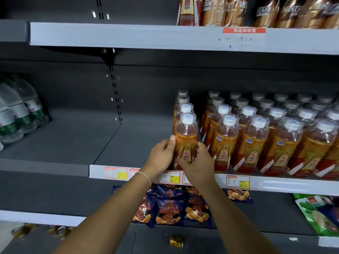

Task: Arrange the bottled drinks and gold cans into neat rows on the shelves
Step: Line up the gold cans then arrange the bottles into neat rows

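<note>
Fingers [172,143] of the left hand [161,157] and right hand [199,163] curl around one orange bottle [187,138]; a hard push could topple the bottles [186,108] just behind the fingers.

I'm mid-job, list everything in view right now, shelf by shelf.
Coffee bottles: several, gold-brown, top shelf, right.
Red-and-cream bottle: one, top shelf, left of the coffee.
Orange drink bottles: many, orange with white caps, middle shelf, columns at right.
Held bottle: one, orange, front of leftmost column.
Water bottles: several, clear with green labels, middle shelf, far left.
Price tags: several, red-and-yellow, middle shelf edge.
Snack bags: several, dark blue, lower shelf.
Green bag: one, green, lower shelf, right.
Gold can: one, bottom shelf; blurred gold shapes far left may be more.
Bracelet: one, pale, left wrist.
Left grip: holds held bottle's left side.
Right grip: holds its right side.
</note>
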The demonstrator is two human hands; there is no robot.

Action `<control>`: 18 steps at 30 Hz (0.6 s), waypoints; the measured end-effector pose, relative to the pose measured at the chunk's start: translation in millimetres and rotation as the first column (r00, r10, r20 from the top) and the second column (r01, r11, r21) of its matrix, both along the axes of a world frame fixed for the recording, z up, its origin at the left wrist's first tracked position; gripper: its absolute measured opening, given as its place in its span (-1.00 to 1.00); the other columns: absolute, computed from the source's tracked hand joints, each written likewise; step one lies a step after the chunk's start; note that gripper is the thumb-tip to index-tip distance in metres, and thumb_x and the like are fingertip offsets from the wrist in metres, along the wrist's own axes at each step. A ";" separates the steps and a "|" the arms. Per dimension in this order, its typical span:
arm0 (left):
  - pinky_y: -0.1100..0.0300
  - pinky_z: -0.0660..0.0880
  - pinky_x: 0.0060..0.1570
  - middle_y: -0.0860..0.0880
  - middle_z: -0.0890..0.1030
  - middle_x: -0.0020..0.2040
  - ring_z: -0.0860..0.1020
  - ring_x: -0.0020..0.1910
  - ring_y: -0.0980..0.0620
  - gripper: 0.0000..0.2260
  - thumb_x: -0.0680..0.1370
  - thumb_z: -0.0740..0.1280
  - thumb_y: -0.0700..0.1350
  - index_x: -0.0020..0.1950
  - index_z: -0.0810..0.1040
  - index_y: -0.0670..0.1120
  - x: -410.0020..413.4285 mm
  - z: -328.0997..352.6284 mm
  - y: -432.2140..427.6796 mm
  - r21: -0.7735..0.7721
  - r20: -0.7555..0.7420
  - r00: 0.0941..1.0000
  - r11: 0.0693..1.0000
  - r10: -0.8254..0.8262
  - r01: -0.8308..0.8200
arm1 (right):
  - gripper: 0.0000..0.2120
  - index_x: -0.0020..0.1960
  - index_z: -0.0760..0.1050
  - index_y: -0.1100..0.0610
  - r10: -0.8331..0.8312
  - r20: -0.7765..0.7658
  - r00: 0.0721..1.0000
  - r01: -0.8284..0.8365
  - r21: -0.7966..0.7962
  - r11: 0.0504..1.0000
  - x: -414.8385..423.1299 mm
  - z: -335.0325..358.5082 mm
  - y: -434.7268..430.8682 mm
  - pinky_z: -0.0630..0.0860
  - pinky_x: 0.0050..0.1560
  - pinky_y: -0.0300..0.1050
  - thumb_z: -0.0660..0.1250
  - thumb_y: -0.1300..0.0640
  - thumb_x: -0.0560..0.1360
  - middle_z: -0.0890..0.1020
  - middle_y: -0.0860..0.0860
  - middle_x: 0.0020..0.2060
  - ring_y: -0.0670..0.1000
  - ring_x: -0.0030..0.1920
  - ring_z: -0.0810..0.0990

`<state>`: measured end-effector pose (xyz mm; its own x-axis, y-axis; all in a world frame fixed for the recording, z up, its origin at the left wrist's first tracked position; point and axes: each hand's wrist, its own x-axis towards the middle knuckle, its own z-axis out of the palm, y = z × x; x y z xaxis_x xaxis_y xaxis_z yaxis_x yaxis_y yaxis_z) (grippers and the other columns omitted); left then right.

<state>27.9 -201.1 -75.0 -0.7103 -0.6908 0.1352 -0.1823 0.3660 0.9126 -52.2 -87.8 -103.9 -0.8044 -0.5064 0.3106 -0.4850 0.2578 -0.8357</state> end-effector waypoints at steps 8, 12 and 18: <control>0.03 0.51 0.14 0.00 0.65 -0.02 0.59 0.03 0.04 -0.53 0.63 0.02 0.25 0.04 0.59 -0.04 -3.6 -0.8 -9.9 -0.005 0.000 0.999 0.999 -0.045 0.045 | -0.22 0.40 0.31 0.05 -0.050 0.012 0.999 0.050 0.000 0.999 1.8 -2.4 -8.3 0.55 0.22 0.06 0.59 -0.09 0.31 0.56 -0.03 0.21 0.00 0.22 0.55; -0.03 0.48 0.23 -0.01 0.66 0.04 0.59 0.09 0.04 -0.51 0.62 0.04 0.26 0.08 0.61 -0.04 -5.6 -4.3 -16.8 0.039 -0.016 0.996 0.996 -0.082 0.083 | -0.20 0.39 0.30 0.04 -0.066 0.020 0.998 0.067 -0.015 0.998 3.4 -5.5 -9.8 0.56 0.21 0.07 0.59 -0.12 0.29 0.54 0.00 0.22 0.00 0.21 0.55; -0.10 0.49 0.19 -0.03 0.66 0.00 0.60 0.06 -0.01 -0.58 0.63 0.08 0.21 0.02 0.60 -0.06 -17.3 -14.1 -35.0 0.051 -0.120 0.990 0.996 0.077 -0.072 | -0.18 0.40 0.30 0.01 -0.074 0.035 0.997 0.074 -0.018 0.997 2.2 -13.4 -8.6 0.51 0.16 -0.17 0.58 -0.20 0.27 0.50 -0.01 0.25 -0.04 0.21 0.52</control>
